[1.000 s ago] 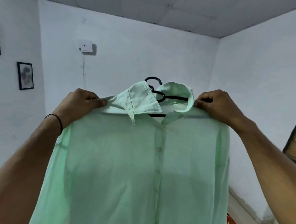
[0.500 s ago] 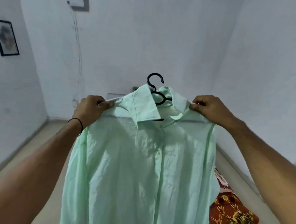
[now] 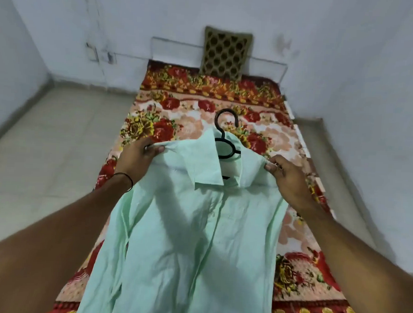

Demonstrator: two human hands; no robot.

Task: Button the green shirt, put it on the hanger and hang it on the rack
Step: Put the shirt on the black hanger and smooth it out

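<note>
The green shirt (image 3: 192, 227) hangs on a black hanger (image 3: 226, 133), held out over the bed. Its front placket looks closed and the collar is folded down. The hanger's hook sticks up above the collar; its arms are hidden inside the shirt. My left hand (image 3: 140, 157) pinches the shirt's left shoulder. My right hand (image 3: 285, 177) pinches the right shoulder. No rack is in view.
Below the shirt lies a bed with a red floral blanket (image 3: 203, 103). A patterned brown pillow (image 3: 225, 53) leans on the far wall. Pale tiled floor (image 3: 45, 148) runs along the left side of the bed, and a wall stands close on the right.
The view has tilted down from the wall to the bed. Both hands have lowered the shirt on its hanger, keeping the same pinch on the shoulders.
</note>
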